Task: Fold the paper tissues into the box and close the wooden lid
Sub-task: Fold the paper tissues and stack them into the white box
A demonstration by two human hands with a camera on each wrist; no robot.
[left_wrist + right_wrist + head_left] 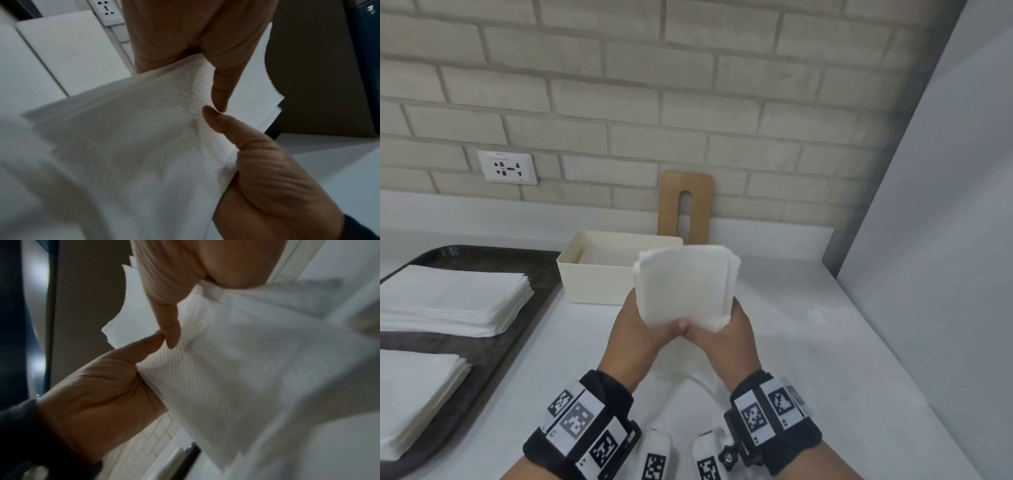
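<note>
Head view: white embossed folded paper tissue stack [685, 284], held upright between left hand [640, 329] and right hand [726, 337], thumbs touching at its lower edge; cream rectangular open box [592, 277] just beyond fingers; slotted wooden lid [686, 205] leaning against wall.

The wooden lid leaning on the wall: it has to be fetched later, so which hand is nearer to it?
Right, narrowly. The wooden lid stands behind the box, roughly over the right hand; the left hand is further left. Both grip the folded tissues.
</note>
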